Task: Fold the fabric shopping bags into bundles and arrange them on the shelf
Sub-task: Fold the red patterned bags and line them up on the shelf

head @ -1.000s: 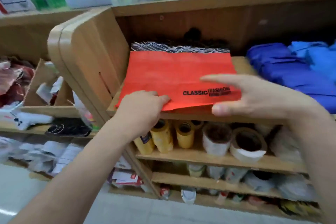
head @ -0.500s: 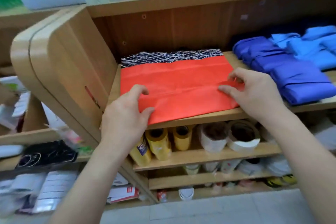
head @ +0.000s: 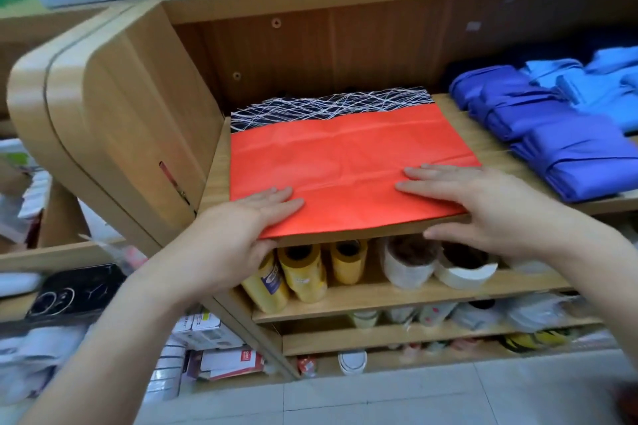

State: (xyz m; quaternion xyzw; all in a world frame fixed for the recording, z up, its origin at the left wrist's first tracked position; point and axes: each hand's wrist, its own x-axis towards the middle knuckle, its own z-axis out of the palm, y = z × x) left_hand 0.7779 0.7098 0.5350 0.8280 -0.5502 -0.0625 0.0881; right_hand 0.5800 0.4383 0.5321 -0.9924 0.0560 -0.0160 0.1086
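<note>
At 9 o'clock from the work stands the wooden side wall (head: 121, 121) of the shelf (head: 490, 148). It serves as a stop, and the folded bags line up against it.

The left hand (head: 241, 224) lies on the near left corner of the red bag (head: 345, 162). Its fingers are straight and flat on the cloth, and its thumb is tucked below the front edge. I judge that it presses the corner down, so that the fold does not spring open.

The red bag lies flat on the shelf board, near the side wall, and its front left corner comes a little over the edge. At 12 o'clock from it a black bag with white lines (head: 328, 107) shows from under its far edge, so the red one seems to go on top of a pile. At 6 o'clock, one board lower, stand yellow rolls (head: 300, 272) and white rolls (head: 407, 266).

The right hand (head: 483, 210) rests on the near right corner. Its fingers are also stretched and flat, pointing to 9 o'clock, and the thumb lies along the front edge of the board. It grips nothing and only flattens and squares the bag.

At 3 o'clock, apart from the red bag, lie blue bundles (head: 552, 134) in a row. They are probably finished, so this red bag appears nearly placed.
</note>
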